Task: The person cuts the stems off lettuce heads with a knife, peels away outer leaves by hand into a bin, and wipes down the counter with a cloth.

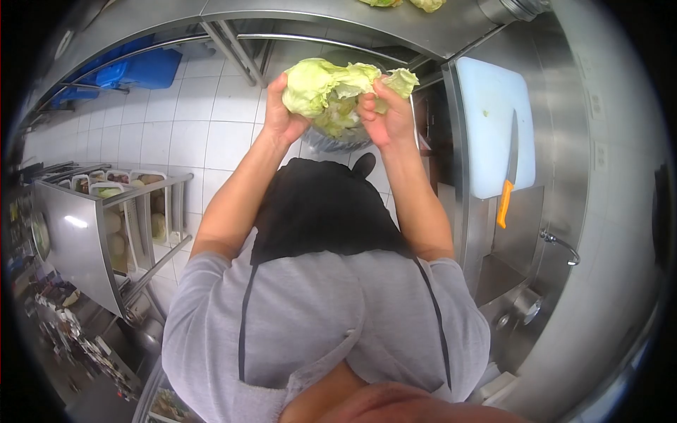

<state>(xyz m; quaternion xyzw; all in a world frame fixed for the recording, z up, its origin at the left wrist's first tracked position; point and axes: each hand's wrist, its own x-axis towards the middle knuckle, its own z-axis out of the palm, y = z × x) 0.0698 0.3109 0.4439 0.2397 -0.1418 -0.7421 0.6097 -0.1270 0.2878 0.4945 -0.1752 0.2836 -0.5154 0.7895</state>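
Note:
My left hand [284, 113] is wrapped round the side of a pale green lettuce head [309, 86]. Loose leaves stretch from the head across to my right hand [386, 113], whose fingers pinch a lettuce leaf [403, 82]. Both hands are held up over a bin with a clear plastic liner [331, 144], and lettuce scraps [340, 118] lie inside it.
On the right, a white cutting board [493, 106] bears a knife with an orange handle [505, 204], beside a sink tap [562, 247]. A steel counter [317, 21] runs along the top. Blue crates [144, 69] and a steel cart [77, 240] stand left.

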